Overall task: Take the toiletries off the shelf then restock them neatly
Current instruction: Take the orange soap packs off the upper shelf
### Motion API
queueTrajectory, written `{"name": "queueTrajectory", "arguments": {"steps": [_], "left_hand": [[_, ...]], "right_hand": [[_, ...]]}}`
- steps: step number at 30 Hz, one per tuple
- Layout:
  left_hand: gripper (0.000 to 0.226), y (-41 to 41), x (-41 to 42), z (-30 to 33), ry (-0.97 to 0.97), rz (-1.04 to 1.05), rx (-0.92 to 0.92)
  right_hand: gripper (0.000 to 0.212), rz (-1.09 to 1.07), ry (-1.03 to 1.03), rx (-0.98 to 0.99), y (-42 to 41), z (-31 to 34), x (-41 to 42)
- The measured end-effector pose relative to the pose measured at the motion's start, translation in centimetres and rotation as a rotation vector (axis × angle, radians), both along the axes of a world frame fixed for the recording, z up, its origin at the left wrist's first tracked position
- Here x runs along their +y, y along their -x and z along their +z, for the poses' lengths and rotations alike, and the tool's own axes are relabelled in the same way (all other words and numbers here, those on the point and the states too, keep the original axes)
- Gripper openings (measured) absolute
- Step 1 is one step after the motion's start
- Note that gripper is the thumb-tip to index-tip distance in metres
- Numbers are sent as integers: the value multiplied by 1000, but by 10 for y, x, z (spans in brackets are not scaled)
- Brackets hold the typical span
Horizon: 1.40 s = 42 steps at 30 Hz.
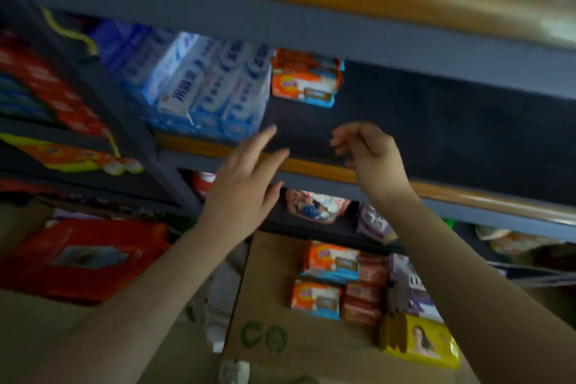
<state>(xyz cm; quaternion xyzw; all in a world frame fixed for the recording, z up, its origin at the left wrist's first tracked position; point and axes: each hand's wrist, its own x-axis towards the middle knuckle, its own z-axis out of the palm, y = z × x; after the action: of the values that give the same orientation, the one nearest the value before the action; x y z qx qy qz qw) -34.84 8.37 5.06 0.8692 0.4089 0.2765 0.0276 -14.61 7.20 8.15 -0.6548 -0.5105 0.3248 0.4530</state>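
Head view: both hands up at the shelf edge, both empty. Left hand has its fingers straight and spread; right hand has its fingers loosely curled, gripping nothing. One orange soap stack sits on the shelf beside the toothpaste boxes; more orange packs, red bars and a yellow pack wait on the cardboard box below. Likely restocking — best to fetch like packs together, butt them against the stack, labels forward — blur hides finer detail.
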Motion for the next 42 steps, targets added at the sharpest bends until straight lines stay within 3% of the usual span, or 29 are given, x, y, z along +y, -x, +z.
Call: {"name": "queueTrajectory", "arguments": {"steps": [3,5,7,11,16,19,27,29,33,35,39,42], "left_hand": [[76,9,36,28,-16,125,299],[97,14,52,28,146,203,447],[103,20,59,18,176,215,496],[100,28,62,4,50,173,474],[98,30,67,-5,-81,138,368],[97,32,68,-9,-95,147,355],[108,29,70,-1,62,111,381],[101,27,68,14,245,81,189],[67,17,52,44,500,-89,-430],[48,15,37,44,635,-209,-609],[48,17,11,31,617,-296,-554],[43,16,0,18,627,-287,-503]], "right_hand": [[32,-53,-14,-373,9,1,43],[46,43,80,-657,14,-8,67],[60,109,192,-858,20,-15,84],[71,4,229,-887,20,-18,103],[58,-117,117,-1150,21,-22,107],[53,-90,163,-1162,22,-29,114],[43,-44,-32,-643,18,-3,67],[42,-4,-35,-472,19,10,40],[24,166,58,316,26,9,-3],[26,208,84,530,29,-11,-19],[49,250,141,809,34,-40,-44],[63,206,229,817,30,-44,-60]]}}
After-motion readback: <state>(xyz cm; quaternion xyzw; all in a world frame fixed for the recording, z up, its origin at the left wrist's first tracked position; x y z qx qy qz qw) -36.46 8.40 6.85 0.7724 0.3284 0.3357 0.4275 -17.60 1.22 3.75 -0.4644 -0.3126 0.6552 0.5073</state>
